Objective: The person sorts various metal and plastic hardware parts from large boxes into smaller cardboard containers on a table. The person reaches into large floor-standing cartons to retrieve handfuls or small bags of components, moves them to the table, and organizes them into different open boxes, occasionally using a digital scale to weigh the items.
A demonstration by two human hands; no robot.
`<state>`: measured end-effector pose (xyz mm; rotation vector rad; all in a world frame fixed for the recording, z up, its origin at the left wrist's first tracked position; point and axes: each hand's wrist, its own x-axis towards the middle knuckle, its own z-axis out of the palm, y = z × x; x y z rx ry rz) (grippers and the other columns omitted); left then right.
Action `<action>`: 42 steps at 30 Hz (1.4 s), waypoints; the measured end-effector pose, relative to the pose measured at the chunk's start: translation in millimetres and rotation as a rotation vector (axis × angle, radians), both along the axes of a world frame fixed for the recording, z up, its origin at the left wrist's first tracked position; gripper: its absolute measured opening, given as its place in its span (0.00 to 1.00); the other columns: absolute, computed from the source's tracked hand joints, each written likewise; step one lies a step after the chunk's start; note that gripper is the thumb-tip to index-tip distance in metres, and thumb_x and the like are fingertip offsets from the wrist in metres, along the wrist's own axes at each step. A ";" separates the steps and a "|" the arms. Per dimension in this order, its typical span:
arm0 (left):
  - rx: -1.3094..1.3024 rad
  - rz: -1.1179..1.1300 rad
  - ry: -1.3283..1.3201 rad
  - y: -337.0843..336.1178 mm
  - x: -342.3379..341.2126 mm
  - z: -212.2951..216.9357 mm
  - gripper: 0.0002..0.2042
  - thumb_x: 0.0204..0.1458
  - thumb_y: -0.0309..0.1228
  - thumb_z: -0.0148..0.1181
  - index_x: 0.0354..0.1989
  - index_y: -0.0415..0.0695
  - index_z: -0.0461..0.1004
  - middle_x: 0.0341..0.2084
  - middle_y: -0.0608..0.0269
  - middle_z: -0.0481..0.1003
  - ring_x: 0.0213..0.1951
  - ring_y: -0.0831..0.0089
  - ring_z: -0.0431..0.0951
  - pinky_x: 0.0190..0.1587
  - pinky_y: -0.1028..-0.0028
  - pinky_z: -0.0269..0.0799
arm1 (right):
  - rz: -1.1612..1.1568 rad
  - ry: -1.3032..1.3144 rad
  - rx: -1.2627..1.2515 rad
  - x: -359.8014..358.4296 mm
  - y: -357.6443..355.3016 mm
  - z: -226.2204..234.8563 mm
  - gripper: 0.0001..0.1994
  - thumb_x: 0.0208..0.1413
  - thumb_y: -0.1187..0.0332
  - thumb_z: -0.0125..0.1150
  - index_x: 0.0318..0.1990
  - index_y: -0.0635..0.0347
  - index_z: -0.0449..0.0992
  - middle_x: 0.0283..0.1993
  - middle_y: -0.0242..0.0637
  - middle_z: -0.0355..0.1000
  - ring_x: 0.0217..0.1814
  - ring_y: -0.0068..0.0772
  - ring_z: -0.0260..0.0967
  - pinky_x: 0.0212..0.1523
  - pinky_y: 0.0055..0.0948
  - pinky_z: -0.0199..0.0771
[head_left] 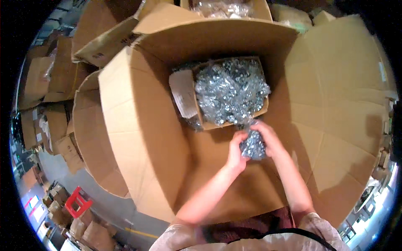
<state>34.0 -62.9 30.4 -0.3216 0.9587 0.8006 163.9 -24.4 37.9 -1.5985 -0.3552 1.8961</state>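
Between my two hands is a clear plastic bag of small shiny metal parts (253,146). My left hand (238,151) grips its left side, and my right hand (267,137) closes round its upper right. Just beyond them, a smaller cardboard box (201,121) is heaped with similar clear bags of metal parts (232,90). That box stands inside a large open carton (217,167), with one flap (183,94) folded out to its left. Both my forearms reach down into the carton over its near edge. What exactly the metal parts are is too small to tell.
Tall carton flaps rise at the left (125,121) and right (335,104). Another open box (226,9) holding clear-wrapped goods sits behind. More cartons (100,138) crowd the left side. A red plastic stool (78,202) stands on the grey floor at lower left.
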 end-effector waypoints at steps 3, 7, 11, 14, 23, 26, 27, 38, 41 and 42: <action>0.489 -0.029 0.354 48.4 -6.5 22.1 0.15 0.56 0.38 0.51 0.51 0.50 0.68 0.50 0.61 0.67 0.54 0.67 0.65 0.56 0.62 0.60 | -0.025 -0.053 0.239 -3.9 44.9 45.4 0.25 0.46 0.66 0.59 0.55 0.58 0.71 0.51 0.35 0.70 0.54 0.29 0.65 0.56 0.31 0.63; 0.900 -0.669 1.708 102.9 -8.7 -6.8 0.25 0.59 0.42 0.46 0.64 0.48 0.59 0.69 0.55 0.45 0.68 0.46 0.41 0.65 0.44 0.39 | 0.329 -0.991 0.988 0.5 107.9 -3.0 0.24 0.47 0.68 0.59 0.55 0.57 0.71 0.62 0.51 0.58 0.64 0.51 0.56 0.64 0.42 0.55; 1.028 -0.780 1.946 116.2 -9.2 -78.2 0.31 0.57 0.46 0.49 0.67 0.45 0.53 0.70 0.52 0.35 0.70 0.45 0.27 0.65 0.42 0.24 | 0.647 -1.310 1.077 -13.0 148.8 -90.8 0.33 0.52 0.56 0.57 0.65 0.57 0.58 0.64 0.63 0.53 0.67 0.66 0.47 0.67 0.57 0.42; 0.998 -0.909 1.876 116.6 -15.3 -59.9 0.32 0.56 0.48 0.50 0.66 0.47 0.55 0.71 0.54 0.35 0.70 0.46 0.28 0.64 0.42 0.24 | 0.874 -1.046 0.968 9.5 153.1 -63.2 0.34 0.52 0.55 0.57 0.64 0.61 0.58 0.64 0.61 0.55 0.67 0.63 0.49 0.67 0.51 0.45; 0.140 0.129 0.854 111.8 -125.1 -128.2 0.20 0.60 0.42 0.46 0.54 0.39 0.66 0.53 0.56 0.68 0.54 0.62 0.68 0.58 0.63 0.61 | -0.049 -0.088 -0.046 81.6 205.8 -152.0 0.25 0.63 0.50 0.44 0.51 0.65 0.72 0.52 0.40 0.71 0.52 0.36 0.67 0.55 0.33 0.64; 0.100 -0.008 0.600 114.9 -156.4 -166.7 0.22 0.61 0.43 0.41 0.55 0.40 0.65 0.53 0.55 0.68 0.54 0.60 0.68 0.58 0.60 0.62 | -0.047 -0.019 -0.167 73.3 207.0 -191.3 0.25 0.63 0.51 0.43 0.50 0.66 0.73 0.48 0.41 0.74 0.45 0.36 0.70 0.50 0.36 0.70; 0.094 -0.037 0.511 119.2 -151.1 -180.4 0.23 0.62 0.44 0.38 0.56 0.40 0.65 0.53 0.54 0.68 0.55 0.59 0.68 0.58 0.58 0.62 | 0.157 -0.152 -0.019 98.8 207.5 -215.4 0.25 0.63 0.51 0.43 0.49 0.66 0.73 0.47 0.41 0.74 0.45 0.37 0.71 0.50 0.36 0.71; 0.074 -0.067 0.580 135.1 -131.9 -181.5 0.27 0.62 0.49 0.36 0.56 0.38 0.65 0.51 0.54 0.70 0.49 0.62 0.73 0.51 0.65 0.72 | 0.189 0.004 -0.055 101.5 239.8 -246.0 0.24 0.63 0.53 0.40 0.52 0.63 0.73 0.48 0.40 0.73 0.47 0.35 0.70 0.48 0.35 0.71; 0.146 0.062 0.537 102.3 -104.8 -184.5 0.30 0.61 0.53 0.37 0.61 0.41 0.61 0.54 0.56 0.67 0.53 0.64 0.69 0.54 0.67 0.68 | 0.208 -0.036 -0.057 105.0 239.1 -246.6 0.24 0.63 0.53 0.40 0.51 0.63 0.73 0.48 0.39 0.73 0.46 0.35 0.70 0.48 0.35 0.71; 0.168 0.147 0.573 90.1 -86.9 -182.7 0.30 0.60 0.54 0.38 0.62 0.42 0.59 0.55 0.57 0.66 0.55 0.65 0.68 0.55 0.67 0.67 | 0.206 -0.053 -0.059 110.7 238.9 -246.5 0.24 0.63 0.53 0.40 0.51 0.63 0.73 0.48 0.39 0.73 0.46 0.35 0.70 0.47 0.35 0.71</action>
